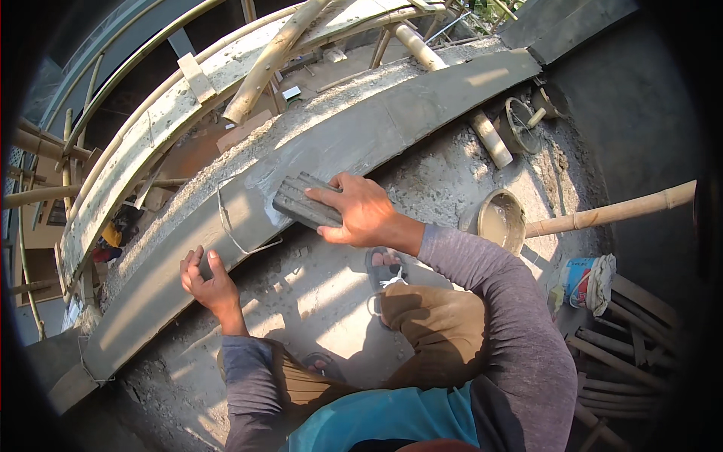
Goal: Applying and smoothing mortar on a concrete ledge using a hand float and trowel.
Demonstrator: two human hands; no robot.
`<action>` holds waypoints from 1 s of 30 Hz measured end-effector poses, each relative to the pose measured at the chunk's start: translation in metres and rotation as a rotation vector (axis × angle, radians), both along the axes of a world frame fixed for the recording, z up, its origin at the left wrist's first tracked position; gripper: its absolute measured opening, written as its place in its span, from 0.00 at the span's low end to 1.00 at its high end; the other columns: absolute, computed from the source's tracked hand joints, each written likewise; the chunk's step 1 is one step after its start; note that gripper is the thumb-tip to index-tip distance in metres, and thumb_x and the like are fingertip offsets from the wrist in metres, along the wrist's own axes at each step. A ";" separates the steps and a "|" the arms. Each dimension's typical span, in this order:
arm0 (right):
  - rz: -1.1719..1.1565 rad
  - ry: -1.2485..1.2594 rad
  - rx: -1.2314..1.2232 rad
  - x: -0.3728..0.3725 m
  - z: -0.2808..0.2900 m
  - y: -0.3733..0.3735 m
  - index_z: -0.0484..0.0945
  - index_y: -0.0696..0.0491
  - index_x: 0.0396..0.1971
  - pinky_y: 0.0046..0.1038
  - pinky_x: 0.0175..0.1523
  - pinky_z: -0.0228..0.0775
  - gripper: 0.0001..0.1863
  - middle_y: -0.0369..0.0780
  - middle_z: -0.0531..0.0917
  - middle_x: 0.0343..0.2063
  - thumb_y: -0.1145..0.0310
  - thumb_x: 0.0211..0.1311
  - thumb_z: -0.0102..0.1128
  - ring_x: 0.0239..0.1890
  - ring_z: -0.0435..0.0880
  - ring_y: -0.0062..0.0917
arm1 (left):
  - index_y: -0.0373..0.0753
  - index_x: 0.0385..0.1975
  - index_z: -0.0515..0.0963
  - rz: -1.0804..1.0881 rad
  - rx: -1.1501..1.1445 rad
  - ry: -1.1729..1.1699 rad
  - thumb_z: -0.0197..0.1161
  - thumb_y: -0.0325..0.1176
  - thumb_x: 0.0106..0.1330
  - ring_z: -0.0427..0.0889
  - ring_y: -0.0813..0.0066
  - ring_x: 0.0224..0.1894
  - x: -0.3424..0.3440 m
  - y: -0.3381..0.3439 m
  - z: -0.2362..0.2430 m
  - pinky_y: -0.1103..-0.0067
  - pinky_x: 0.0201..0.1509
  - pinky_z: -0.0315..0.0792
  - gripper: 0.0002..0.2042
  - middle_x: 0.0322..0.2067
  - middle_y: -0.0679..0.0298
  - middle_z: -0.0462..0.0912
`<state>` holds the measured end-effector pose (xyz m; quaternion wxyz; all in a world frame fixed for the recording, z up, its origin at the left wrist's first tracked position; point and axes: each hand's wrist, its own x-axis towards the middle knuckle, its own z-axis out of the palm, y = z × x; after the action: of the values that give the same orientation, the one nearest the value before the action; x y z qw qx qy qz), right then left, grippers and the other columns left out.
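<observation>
A long grey band of smoothed cement (pixel 437 98) runs diagonally from lower left to upper right, along the top of a low wall. My right hand (pixel 361 212) is closed around a grey, grooved block that looks like a plastering float (pixel 295 203). The block lies on the cement near the band's near edge, beside a pale wet-looking patch; its underside is hidden. My left hand (pixel 213 288) hovers at the near edge with loosely bent fingers apart and nothing in them. Between the hands, a bent wire clamp (pixel 227 220) spans the band.
Right of my arm stand a bucket of grey mix (pixel 502 220), a bamboo pole (pixel 610 211) and a paint-type bucket (pixel 590 282). Another bucket (pixel 520 124) sits farther back. Bamboo scaffolding (pixel 263 64) and a curved board (pixel 158 124) lie beyond the wall. Stacked sticks (pixel 617 361) are at lower right.
</observation>
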<state>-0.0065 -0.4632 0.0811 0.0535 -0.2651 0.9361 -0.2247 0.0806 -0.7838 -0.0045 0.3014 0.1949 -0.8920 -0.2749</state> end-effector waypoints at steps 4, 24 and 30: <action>-0.621 0.242 0.161 -0.068 0.003 0.102 0.76 0.39 0.62 0.40 0.54 0.73 0.35 0.48 0.76 0.48 0.46 0.53 0.69 0.50 0.78 0.43 | 0.39 0.47 0.81 -0.020 0.019 0.031 0.69 0.35 0.65 0.72 0.56 0.61 -0.004 0.009 0.003 0.64 0.66 0.63 0.14 0.52 0.56 0.79; -0.997 0.313 0.507 -0.122 -0.017 0.260 0.78 0.35 0.60 0.42 0.57 0.71 0.33 0.47 0.77 0.52 0.43 0.53 0.70 0.53 0.79 0.45 | 0.38 0.46 0.82 0.040 -0.025 0.014 0.68 0.36 0.66 0.71 0.54 0.63 -0.007 -0.005 -0.005 0.63 0.67 0.62 0.13 0.52 0.55 0.81; -0.887 0.297 0.284 -0.117 -0.016 0.219 0.78 0.37 0.60 0.41 0.55 0.73 0.33 0.47 0.79 0.49 0.42 0.53 0.69 0.51 0.80 0.43 | 0.37 0.45 0.83 0.031 -0.011 0.000 0.68 0.35 0.66 0.71 0.54 0.63 -0.014 0.003 -0.004 0.63 0.68 0.61 0.12 0.51 0.55 0.82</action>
<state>-0.1232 -0.2445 0.0648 -0.1461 0.1400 0.9777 -0.0556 0.0664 -0.7811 -0.0080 0.3069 0.2070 -0.8903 -0.2652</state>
